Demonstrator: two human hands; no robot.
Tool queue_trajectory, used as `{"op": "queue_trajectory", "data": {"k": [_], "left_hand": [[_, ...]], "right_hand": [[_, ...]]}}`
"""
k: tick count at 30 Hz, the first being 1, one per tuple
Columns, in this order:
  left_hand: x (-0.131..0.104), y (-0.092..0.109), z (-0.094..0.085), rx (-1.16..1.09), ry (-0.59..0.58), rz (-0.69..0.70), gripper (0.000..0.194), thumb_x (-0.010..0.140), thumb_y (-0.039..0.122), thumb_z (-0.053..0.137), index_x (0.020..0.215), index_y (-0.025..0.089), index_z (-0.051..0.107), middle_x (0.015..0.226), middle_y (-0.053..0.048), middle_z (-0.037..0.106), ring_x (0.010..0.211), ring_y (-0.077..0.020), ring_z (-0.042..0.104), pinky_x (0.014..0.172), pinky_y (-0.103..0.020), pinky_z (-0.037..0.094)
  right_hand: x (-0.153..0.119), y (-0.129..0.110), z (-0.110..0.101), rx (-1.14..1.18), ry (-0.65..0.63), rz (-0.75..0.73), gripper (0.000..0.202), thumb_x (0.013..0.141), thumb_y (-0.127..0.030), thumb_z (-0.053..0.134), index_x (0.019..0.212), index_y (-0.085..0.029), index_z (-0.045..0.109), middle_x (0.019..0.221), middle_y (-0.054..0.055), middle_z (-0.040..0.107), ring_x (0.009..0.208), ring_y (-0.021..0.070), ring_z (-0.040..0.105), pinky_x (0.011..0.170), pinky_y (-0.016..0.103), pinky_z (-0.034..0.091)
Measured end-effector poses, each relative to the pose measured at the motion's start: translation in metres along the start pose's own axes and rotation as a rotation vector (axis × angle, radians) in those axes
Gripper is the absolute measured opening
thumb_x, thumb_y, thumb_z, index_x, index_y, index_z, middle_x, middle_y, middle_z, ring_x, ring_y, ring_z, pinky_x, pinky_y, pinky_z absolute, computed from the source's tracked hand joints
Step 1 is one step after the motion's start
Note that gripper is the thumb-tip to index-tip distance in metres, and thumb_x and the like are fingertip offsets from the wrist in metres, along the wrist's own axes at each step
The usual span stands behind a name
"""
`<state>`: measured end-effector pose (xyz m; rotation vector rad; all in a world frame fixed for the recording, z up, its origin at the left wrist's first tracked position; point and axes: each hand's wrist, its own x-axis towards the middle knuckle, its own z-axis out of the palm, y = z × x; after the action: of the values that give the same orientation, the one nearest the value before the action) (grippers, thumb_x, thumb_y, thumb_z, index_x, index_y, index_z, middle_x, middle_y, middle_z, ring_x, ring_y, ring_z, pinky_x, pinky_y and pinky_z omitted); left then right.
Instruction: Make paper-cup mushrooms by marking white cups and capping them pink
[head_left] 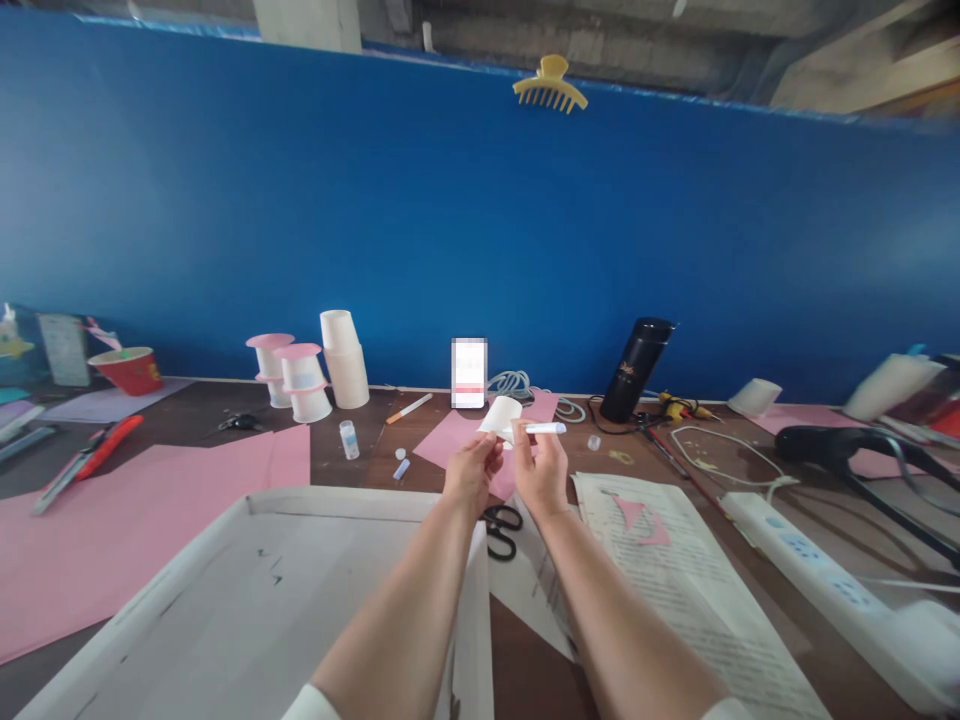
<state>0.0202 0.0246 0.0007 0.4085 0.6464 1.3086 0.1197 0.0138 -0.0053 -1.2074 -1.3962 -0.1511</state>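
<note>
My left hand point(474, 470) is closed on a white paper cup point(501, 411), tilted over pink paper. The fingers of my right hand point(541, 470) are wrapped round a white marker with a pale purple end point(546, 428), whose other end reaches the cup's side. My fingers partly cover both things. Pink paper point(442, 435) lies beneath the hands, and black-handled scissors point(502, 530) rest between the forearms. A small pale purple cap point(402, 469) is on the table to the left.
A phone point(469, 373) stands against the blue partition point(420, 220). Stacked paper cups point(345, 360) and cups with pink discs point(306, 385) are at left, near a red utility knife point(109, 447). A black bottle point(636, 370), printed sheets point(690, 580) and a power strip point(817, 570) are at right.
</note>
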Motion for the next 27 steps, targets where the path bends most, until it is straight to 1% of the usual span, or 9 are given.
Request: {"op": "queue_trajectory", "data": {"k": [4,6,11,13,16,20,23,25,27], "left_hand": [[0.001,-0.001,-0.001,-0.011,-0.002,-0.009,0.005,0.077,0.007,0.064,0.072,0.007,0.065,0.062,-0.003,0.06,0.052,-0.0047,0.057,0.048,-0.012,0.047],[0.002,-0.001,-0.001,-0.029,-0.002,-0.013,0.005,0.078,0.007,0.063,0.073,0.007,0.064,0.063,-0.002,0.06,0.052,-0.0045,0.056,0.048,-0.012,0.047],[0.005,0.0,-0.002,-0.108,-0.007,-0.022,0.007,0.08,0.007,0.061,0.074,0.009,0.062,0.069,-0.002,0.06,0.053,-0.0024,0.055,0.049,-0.01,0.048],[0.004,0.001,-0.001,-0.135,-0.019,-0.038,0.007,0.08,0.007,0.06,0.074,0.01,0.061,0.072,-0.003,0.061,0.054,-0.002,0.055,0.049,-0.009,0.048],[0.001,0.003,0.0,-0.155,-0.05,-0.092,0.004,0.08,0.007,0.06,0.076,0.009,0.061,0.077,-0.004,0.062,0.054,-0.0017,0.055,0.047,-0.009,0.047],[-0.003,0.005,0.0,-0.131,-0.1,-0.198,0.0,0.079,0.008,0.062,0.079,0.008,0.062,0.08,-0.007,0.063,0.05,-0.0013,0.053,0.039,-0.008,0.042],[-0.004,0.004,0.0,-0.088,-0.115,-0.226,0.002,0.079,0.009,0.062,0.078,0.007,0.062,0.078,-0.007,0.063,0.048,-0.0011,0.052,0.038,-0.008,0.04],[-0.005,0.003,0.001,-0.055,-0.12,-0.209,0.004,0.079,0.01,0.062,0.078,0.006,0.063,0.074,-0.006,0.063,0.051,-0.0027,0.055,0.042,-0.009,0.044],[-0.006,0.001,0.002,-0.02,-0.131,-0.185,0.004,0.079,0.01,0.063,0.078,0.006,0.065,0.069,-0.006,0.063,0.055,-0.0056,0.058,0.047,-0.012,0.049]], "right_hand": [[0.0,-0.002,-0.001,0.043,-0.016,0.053,0.028,0.088,-0.041,0.049,0.088,-0.018,0.066,0.089,0.009,0.07,0.08,0.0198,0.063,0.075,0.032,0.047],[0.0,-0.004,-0.002,0.065,0.007,0.107,0.029,0.088,-0.042,0.049,0.088,-0.018,0.065,0.087,0.009,0.07,0.078,0.0195,0.063,0.073,0.031,0.047],[0.004,-0.001,-0.002,0.194,0.146,0.339,0.038,0.089,-0.048,0.042,0.102,-0.017,0.058,0.084,0.007,0.067,0.067,0.0157,0.061,0.069,0.029,0.048],[0.005,0.005,0.001,0.27,0.17,0.434,0.042,0.089,-0.052,0.039,0.105,-0.016,0.054,0.08,0.006,0.066,0.064,0.0152,0.062,0.067,0.029,0.049],[0.004,0.015,0.008,0.376,0.147,0.554,0.045,0.087,-0.056,0.039,0.107,-0.016,0.049,0.083,0.007,0.067,0.067,0.0161,0.066,0.064,0.029,0.051],[0.001,0.025,0.013,0.489,0.053,0.651,0.049,0.081,-0.062,0.048,0.099,-0.017,0.055,0.079,0.005,0.068,0.068,0.0177,0.067,0.059,0.028,0.053],[-0.001,0.026,0.013,0.541,0.007,0.668,0.054,0.076,-0.065,0.053,0.097,-0.016,0.058,0.074,0.004,0.068,0.063,0.0179,0.067,0.056,0.028,0.053],[-0.002,0.026,0.014,0.545,0.004,0.661,0.056,0.073,-0.066,0.056,0.097,-0.016,0.059,0.072,0.004,0.068,0.06,0.0179,0.066,0.054,0.028,0.053],[-0.003,0.026,0.014,0.523,0.007,0.638,0.055,0.074,-0.066,0.055,0.096,-0.015,0.059,0.069,0.004,0.067,0.058,0.0176,0.065,0.052,0.027,0.052]]}}
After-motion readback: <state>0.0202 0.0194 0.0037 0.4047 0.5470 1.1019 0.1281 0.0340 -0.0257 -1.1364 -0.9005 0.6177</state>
